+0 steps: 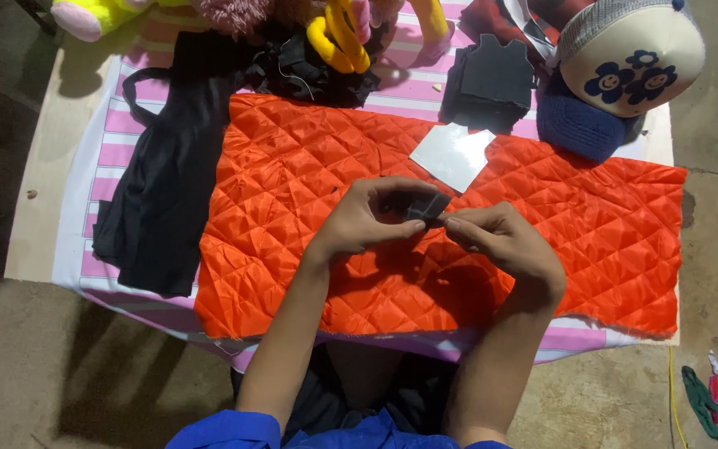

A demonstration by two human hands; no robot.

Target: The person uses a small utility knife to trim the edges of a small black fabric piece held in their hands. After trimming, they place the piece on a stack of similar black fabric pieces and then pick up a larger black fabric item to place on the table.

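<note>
Both hands are meeting over the orange quilted fabric [425, 224], pinching a small dark fabric piece [425, 205] between them. Left hand [367, 220] is curling around it from the left, fingers closed on its edge; right hand [500, 241] is gripping its right end with thumb and forefinger. The piece is sitting just above the quilt's middle. A pale card template [452, 155] is lying near on the quilt. A black garment [168, 183] is lying beside the quilt's left edge, a stack of dark cut pieces [492, 83] behind.
</note>
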